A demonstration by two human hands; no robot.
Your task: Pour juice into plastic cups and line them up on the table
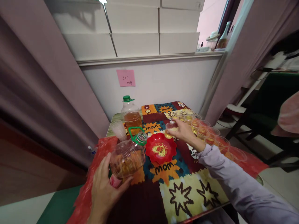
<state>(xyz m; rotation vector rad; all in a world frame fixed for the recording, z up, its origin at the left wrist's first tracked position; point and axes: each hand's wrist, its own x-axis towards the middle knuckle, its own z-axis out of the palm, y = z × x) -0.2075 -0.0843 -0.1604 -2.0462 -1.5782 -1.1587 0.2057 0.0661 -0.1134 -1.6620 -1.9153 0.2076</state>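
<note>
A large clear plastic bottle [127, 158] with amber liquid in it is tilted to the right. My left hand [105, 183] grips it by its lower end. Its mouth is uncapped, with a green handle at the neck, and points towards a red scalloped bowl [150, 154] with a yellow print inside. My right hand [184, 132] is closed around a clear plastic cup [171, 128], just above the bowl's far right edge. Pale yellow liquid shows low in the cup. No stream is visible between bottle and cup.
A second bottle [132, 118] with a green cap stands at the back left, beside stacked plastic cups [118, 131]. Several cups [210, 132] holding yellow liquid line the table's right side. Red plastic sheeting [90, 183] hangs at the left edge; a dark chair [268, 105] stands right.
</note>
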